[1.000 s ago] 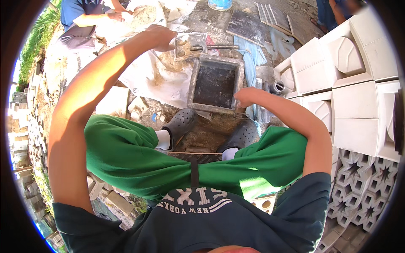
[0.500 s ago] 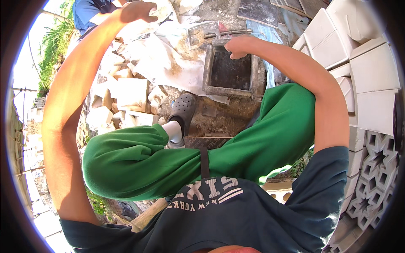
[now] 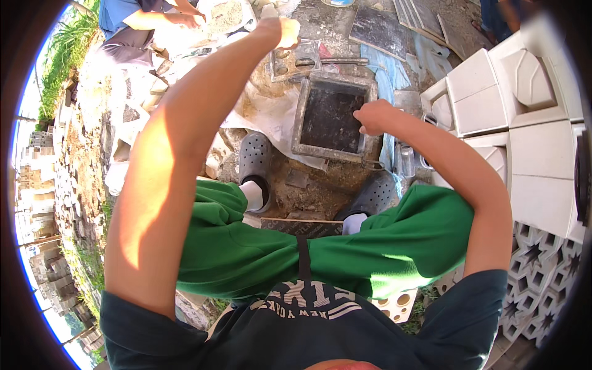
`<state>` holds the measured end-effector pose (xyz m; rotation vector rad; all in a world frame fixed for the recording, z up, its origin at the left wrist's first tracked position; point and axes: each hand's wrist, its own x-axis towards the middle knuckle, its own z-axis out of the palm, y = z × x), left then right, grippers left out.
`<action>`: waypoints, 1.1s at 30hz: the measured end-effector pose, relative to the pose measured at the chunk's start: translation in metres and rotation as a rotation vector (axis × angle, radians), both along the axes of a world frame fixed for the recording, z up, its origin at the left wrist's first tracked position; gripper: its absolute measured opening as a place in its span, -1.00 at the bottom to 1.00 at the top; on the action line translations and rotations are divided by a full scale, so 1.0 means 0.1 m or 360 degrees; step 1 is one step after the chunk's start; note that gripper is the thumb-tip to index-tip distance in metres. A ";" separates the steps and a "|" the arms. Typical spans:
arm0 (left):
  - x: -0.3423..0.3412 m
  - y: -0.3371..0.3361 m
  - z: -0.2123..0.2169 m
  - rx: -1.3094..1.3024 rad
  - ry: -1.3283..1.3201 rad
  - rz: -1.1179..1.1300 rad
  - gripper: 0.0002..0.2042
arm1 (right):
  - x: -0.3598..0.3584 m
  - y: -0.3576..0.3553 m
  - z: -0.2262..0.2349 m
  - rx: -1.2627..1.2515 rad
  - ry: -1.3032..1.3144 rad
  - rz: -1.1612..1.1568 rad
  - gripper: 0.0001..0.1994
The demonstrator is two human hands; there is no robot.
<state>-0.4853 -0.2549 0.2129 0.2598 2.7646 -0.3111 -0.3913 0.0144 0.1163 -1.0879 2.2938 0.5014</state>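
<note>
My left hand (image 3: 280, 32) is raised beyond the far side of a square, dark-bottomed mould (image 3: 301, 123), its fingers closed. A small pale piece (image 3: 269, 11) shows just past the knuckles; its kind is unclear. My right hand (image 3: 374, 117) is at the mould's right rim, fingers curled inward over the dark inside. Whatever those fingers may hold is hidden. The mould lies on the ground between my feet and the far tools, with a metal loop at its near right corner.
Pale patterned blocks (image 3: 536, 163) are stacked along the right. Behind the mould lie a plate with round holes (image 3: 283, 63), a bar (image 3: 345, 61) and a dark flat panel (image 3: 377, 31). At the far left, another person's hand (image 3: 185, 20) is near a pan of pale powder (image 3: 227, 17).
My left hand has swung right, from near the pan toward the mould's far side. My right hand has shifted nearer along the mould's right rim. The view and my legs have shifted.
</note>
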 end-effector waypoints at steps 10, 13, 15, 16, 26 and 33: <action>0.27 -0.30 -2.49 0.1391 -0.0384 0.1510 -0.58 | 0.70 -0.55 -1.00 -0.0750 -0.0014 -0.0126 -0.41; 0.30 0.06 -2.83 0.2140 -0.0582 0.2173 -0.47 | 1.02 -0.51 -1.33 -0.0782 0.0040 -0.0453 -0.53; 0.19 0.06 -3.12 0.2102 -0.0217 0.2247 -0.41 | 1.10 -0.61 -1.45 -0.0865 0.0125 -0.0499 -0.58; 0.12 -0.20 -3.34 0.1753 0.0074 0.2167 -0.41 | 1.09 -0.84 -1.50 -0.1006 0.0210 -0.0569 -0.62; -0.01 0.15 -3.11 0.3084 -0.0154 0.2392 -0.56 | 1.10 -0.67 -1.62 -0.1003 0.0395 -0.0519 -0.83; -0.15 0.21 -3.00 0.2874 -0.0049 0.2454 -0.65 | 1.07 -0.65 -1.52 -0.0936 0.0367 -0.0483 -0.85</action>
